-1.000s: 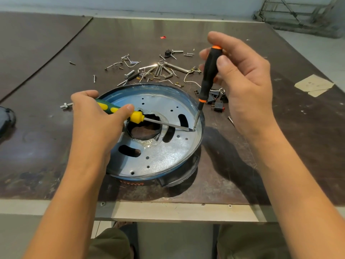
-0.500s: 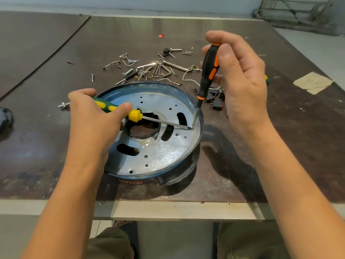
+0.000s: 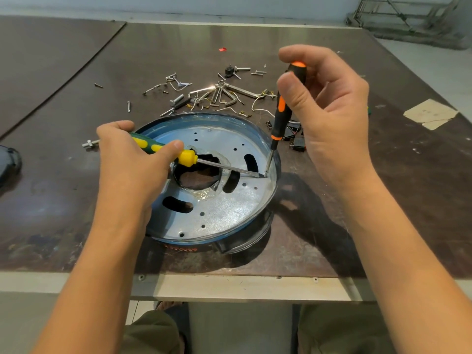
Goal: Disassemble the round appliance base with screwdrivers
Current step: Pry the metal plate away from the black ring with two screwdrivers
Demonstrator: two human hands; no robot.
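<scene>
The round appliance base (image 3: 224,213), a silver perforated plate in a blue rim with a central hole, lies on the table near its front edge. My left hand (image 3: 127,164) grips a green-and-yellow screwdriver (image 3: 184,157) lying nearly flat across the plate, its blade reaching the right rim. My right hand (image 3: 329,111) holds a black-and-orange screwdriver (image 3: 281,116) almost upright, fingers at its top. Both tips meet at one spot by the right inner rim (image 3: 265,175).
Loose screws, brackets and wire pieces (image 3: 217,93) are scattered behind the base. Small black parts (image 3: 296,141) lie just right of it. A bolt (image 3: 90,143) sits left of my left hand, a dark object (image 3: 9,162) at the left edge, tape (image 3: 430,113) far right.
The black-and-orange screwdriver's handle has turned between my right fingers while its tip stays at the same spot. My left hand and its screwdriver have held still.
</scene>
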